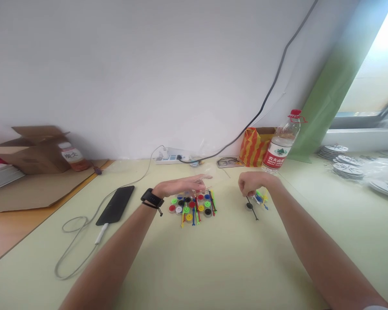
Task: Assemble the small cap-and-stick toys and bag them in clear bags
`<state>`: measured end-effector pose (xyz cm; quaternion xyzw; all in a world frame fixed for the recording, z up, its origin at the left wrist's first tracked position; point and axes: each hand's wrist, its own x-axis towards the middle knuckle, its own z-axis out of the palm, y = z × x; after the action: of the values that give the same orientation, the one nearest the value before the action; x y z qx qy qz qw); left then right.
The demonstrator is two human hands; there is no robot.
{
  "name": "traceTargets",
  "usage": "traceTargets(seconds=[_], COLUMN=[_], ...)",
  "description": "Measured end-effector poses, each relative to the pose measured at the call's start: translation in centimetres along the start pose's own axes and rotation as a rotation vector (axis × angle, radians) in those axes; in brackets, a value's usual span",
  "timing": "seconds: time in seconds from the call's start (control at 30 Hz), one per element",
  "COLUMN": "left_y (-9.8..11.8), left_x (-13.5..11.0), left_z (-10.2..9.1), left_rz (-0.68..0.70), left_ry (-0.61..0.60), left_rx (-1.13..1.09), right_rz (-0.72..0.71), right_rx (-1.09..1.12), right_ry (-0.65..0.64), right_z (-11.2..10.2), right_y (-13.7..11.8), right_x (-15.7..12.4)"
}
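Observation:
My left hand, with a dark watch at the wrist, reaches over a cluster of plastic arrow spinners. Its fingers are stretched out. The spinners have round discs on clear bases and long arrows in red, yellow, green, blue, black and white. Over to the right, my right hand is closed, its fingertips pinching one end of a black arrow spinner. The spinner's round middle and its other end show below the hand. A few more coloured arrow spinners lie beside it, partly hidden by my right hand.
A power strip, glasses, a striped bag and a water bottle stand along the wall. At left are a phone on a cable, a cardboard box and a drink bottle. White disc stacks sit at right.

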<state>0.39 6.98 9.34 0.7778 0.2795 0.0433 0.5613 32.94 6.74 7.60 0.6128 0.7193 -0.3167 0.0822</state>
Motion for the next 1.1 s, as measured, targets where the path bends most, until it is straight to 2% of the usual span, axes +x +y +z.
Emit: traceTargets(seconds=[0.1, 0.23, 0.3, 0.4, 0.43, 0.5, 0.67, 0.83, 0.97, 1.1], left_y=[-0.1, -0.5, -0.8, -1.3, -1.4, -1.5, -1.5, -1.4, -0.8, -0.3], left_x=[0.0, 0.0, 0.1, 0.2, 0.3, 0.4, 0.8, 1.4, 1.4, 1.0], left_z=[-0.1, -0.3, -0.5, -0.7, -0.8, -0.8, -0.4, 0.2, 0.4, 0.6], left_rz=[-0.004, 0.009, 0.015, 0.028, 0.030, 0.039, 0.092, 0.133, 0.131, 0.110], left_ry=[-0.004, 0.001, 0.002, -0.006, -0.006, -0.001, 0.032, 0.040, 0.026, 0.038], left_rx=[-0.022, -0.079, -0.102, -0.125, -0.128, -0.129, -0.101, -0.147, -0.163, -0.188], right_rz=[-0.072, -0.339, -0.435, -0.474, -0.484, -0.517, -0.571, -0.572, -0.540, -0.441], right_rx=[0.074, 0.344, 0.487, 0.660, 0.699, 0.736, 0.672, 0.437, 0.363, 0.240], right_ry=[0.028, 0.166, 0.338, 0.665, 0.746, 0.825, 0.778, 0.731, 0.699, 0.849], right_z=[-0.9, -2.4, -3.0, -3.3, -3.3, -3.1, -1.8, -0.3, -0.2, -1.3], right_y=[0.2, 1.3, 1.7, 1.6, 1.3, 0.2, -3.4, -6.0, -6.3, -4.2], right_x=[-1.2, -3.1, -3.8, -4.2, -4.3, -4.2, -3.8, -3.4, -3.8, -3.5])
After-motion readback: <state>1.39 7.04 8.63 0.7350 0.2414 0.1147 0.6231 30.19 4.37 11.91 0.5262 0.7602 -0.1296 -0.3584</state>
